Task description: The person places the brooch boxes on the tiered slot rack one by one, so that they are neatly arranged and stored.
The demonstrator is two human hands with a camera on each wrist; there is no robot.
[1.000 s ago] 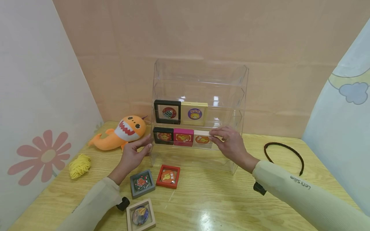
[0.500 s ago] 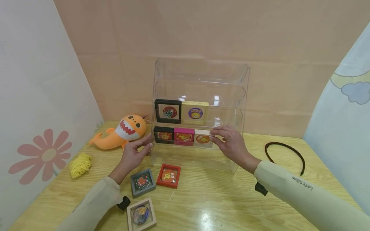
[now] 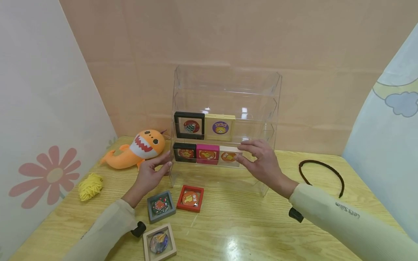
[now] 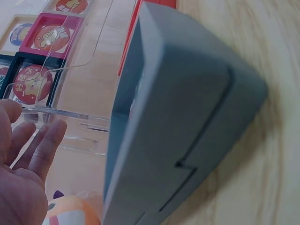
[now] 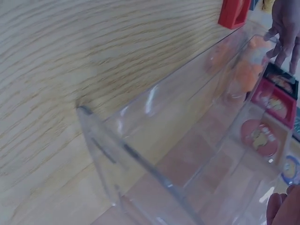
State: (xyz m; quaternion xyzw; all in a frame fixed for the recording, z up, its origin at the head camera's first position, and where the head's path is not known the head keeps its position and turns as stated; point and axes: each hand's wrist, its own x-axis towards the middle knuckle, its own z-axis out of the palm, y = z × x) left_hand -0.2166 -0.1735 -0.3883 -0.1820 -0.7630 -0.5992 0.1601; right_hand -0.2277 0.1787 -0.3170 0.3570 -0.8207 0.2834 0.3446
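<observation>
Shark plush crowds the left hand pinching the clear rack, the right hand, fingers parted, beside a white frame.

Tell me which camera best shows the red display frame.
The head view: there the red display frame lies whole and face up, with nothing covering it. The left wrist view gives only a red sliver beyond the gray display frame; the right wrist view shows part, cut off at the top.
</observation>
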